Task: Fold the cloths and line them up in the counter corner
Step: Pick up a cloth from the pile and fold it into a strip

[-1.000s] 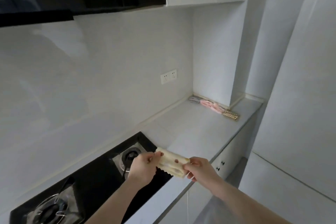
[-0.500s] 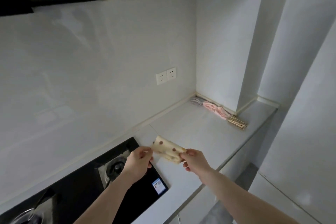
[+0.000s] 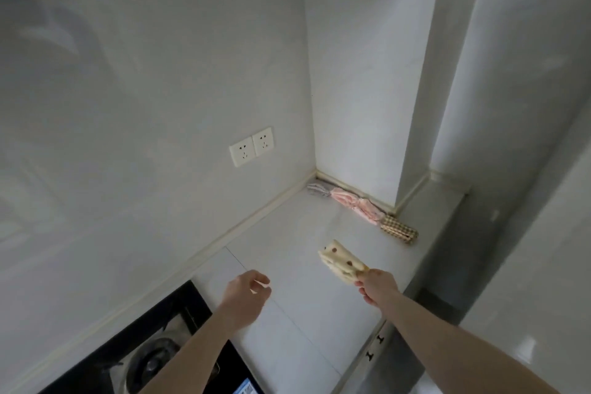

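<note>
The folded cream cloth with brown dots (image 3: pixel 341 261) is held in the air above the counter (image 3: pixel 287 265), over its middle stretch and short of the back right corner. Its long axis runs from the near right, where it is gripped, up toward the far left, so the free end points at the back wall; the folded layers show along its lower edge. The right hand (image 3: pixel 377 287) pinches the near end of this cloth between thumb and curled fingers, the arm reaching in from the lower right.

The left hand (image 3: pixel 246 293) is off the cloth and well apart from it, above the counter near the hob, fingers loosely curled with thumb and forefinger close together, holding nothing.

Along the right-hand wall, at the counter's back right corner, folded cloths lie in a row, end to end: a grey cloth (image 3: pixel 318 190) tucked right into the corner, two pink cloths (image 3: pixel 356 206) next, and a tan checked cloth (image 3: pixel 399 229) nearest the counter's front edge. The row's long axis follows the wall.

A black hob (image 3: pixel 179 323) with a burner takes up the counter's near left part. A double socket (image 3: pixel 251 150) sits on the back wall above the counter.
</note>
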The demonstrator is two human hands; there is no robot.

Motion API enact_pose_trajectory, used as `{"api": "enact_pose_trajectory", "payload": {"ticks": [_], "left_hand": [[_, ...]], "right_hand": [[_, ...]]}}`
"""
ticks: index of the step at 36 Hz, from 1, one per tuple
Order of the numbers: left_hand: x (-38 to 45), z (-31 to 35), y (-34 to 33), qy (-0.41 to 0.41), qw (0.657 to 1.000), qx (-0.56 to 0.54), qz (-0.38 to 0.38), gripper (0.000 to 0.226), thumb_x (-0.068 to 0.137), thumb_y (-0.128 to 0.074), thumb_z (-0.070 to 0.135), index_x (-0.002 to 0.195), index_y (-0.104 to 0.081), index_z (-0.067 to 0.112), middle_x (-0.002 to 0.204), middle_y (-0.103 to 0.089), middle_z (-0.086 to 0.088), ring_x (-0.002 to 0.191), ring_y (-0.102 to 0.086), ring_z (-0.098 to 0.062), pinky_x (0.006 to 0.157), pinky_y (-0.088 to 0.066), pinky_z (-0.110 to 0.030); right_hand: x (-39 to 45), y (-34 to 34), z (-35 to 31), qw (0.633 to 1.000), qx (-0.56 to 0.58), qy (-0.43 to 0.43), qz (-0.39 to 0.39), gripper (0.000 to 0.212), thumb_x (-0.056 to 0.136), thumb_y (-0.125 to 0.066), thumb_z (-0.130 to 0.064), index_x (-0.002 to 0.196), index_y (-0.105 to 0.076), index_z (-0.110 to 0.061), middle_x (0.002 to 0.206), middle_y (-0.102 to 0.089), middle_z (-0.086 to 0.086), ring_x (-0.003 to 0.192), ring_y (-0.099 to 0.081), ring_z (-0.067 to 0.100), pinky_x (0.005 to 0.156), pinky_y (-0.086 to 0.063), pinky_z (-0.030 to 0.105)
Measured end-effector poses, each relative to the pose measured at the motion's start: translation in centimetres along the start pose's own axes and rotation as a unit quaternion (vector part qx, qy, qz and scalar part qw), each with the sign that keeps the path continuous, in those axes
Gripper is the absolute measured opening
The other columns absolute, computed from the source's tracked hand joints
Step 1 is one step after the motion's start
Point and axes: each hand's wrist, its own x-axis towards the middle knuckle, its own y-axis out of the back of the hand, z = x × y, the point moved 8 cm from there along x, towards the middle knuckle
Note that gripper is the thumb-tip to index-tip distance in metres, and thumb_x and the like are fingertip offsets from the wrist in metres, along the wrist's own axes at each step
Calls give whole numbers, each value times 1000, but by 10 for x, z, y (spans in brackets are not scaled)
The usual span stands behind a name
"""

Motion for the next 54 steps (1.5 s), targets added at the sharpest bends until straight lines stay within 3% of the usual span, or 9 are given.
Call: {"api": "enact_pose_trajectory", "payload": {"ticks": [3, 15, 19, 33, 39, 43, 50, 52, 54], "left_hand": [[19, -4, 6, 5, 1000, 2, 21, 9, 93, -66, 22, 94, -68, 31, 94, -68, 5, 77, -69, -16, 62, -49, -22], [70, -8, 13, 74, 992, 21, 104, 11, 92, -65, 27, 91, -66, 37, 83, -69, 16, 76, -63, -2, 64, -44, -16], [81, -5, 15, 96, 988, 22, 116, 10, 92, -64, 29, 90, -65, 38, 84, -70, 16, 74, -64, -3, 65, -49, -19], [83, -7, 26, 162, 974, 21, 158, 12, 90, -65, 29, 88, -65, 40, 83, -69, 20, 70, -64, 2, 70, -54, -22], [79, -12, 16, 185, 971, 13, 152, 12, 89, -64, 28, 88, -66, 40, 82, -69, 22, 68, -63, 2, 67, -53, -21], [80, -14, 11, 190, 972, 12, 139, 11, 88, -64, 29, 88, -66, 40, 85, -63, 36, 66, -63, 0, 67, -52, -19], [74, -21, 15, 203, 969, 9, 142, 12, 87, -65, 29, 85, -67, 41, 83, -68, 26, 67, -64, 2, 68, -51, -16], [73, -24, 19, 200, 969, 11, 146, 13, 87, -67, 28, 85, -67, 40, 83, -66, 32, 67, -64, 1, 68, -50, -14], [71, -29, 22, 204, 967, 9, 151, 14, 87, -69, 25, 84, -68, 39, 82, -64, 34, 69, -64, 0, 69, -48, -12]], "right_hand": [[33, -9, -12, 1000, -14, -6, 0, 16, 99, -59, -10, 104, -68, 2, 83, -69, 11, 68, -60, 17, 57, -49, 25], [160, -57, -78, 995, -53, -42, -76, 18, 99, -50, 0, 84, -57, -5, 57, -60, 6, 45, -56, 15, 38, -42, 20], [197, -70, -100, 989, -100, -12, -104, 19, 98, -55, -10, 79, -57, -14, 77, -61, 4, 64, -59, 16, 58, -51, 27], [296, -151, -145, 983, -131, -31, -123, 18, 92, -58, 1, 108, -54, -7, 73, -57, 14, 56, -53, 22, 46, -40, 26], [282, -141, -142, 977, -167, 15, -132, 3, 91, -56, -6, 89, -59, -6, 79, -62, 14, 67, -62, 26, 65, -57, 39], [295, -151, -135, 983, -119, -20, -137, 19, 98, -49, -1, 116, -53, 2, 76, -53, 13, 59, -51, 25, 44, -44, 30], [285, -179, -157, 986, -35, -37, -157, 40, 105, -39, -1, 145, -41, -7, 115, -53, 17, 68, -57, 23, 32, -50, 28], [281, -186, -163, 985, -23, -38, -169, 41, 105, -39, 0, 145, -40, -8, 115, -51, 16, 67, -55, 24, 42, -55, 30], [276, -190, -167, 982, -15, -39, -182, 37, 105, -40, -1, 140, -43, -13, 113, -51, 16, 66, -53, 24, 74, -59, 39]]}}
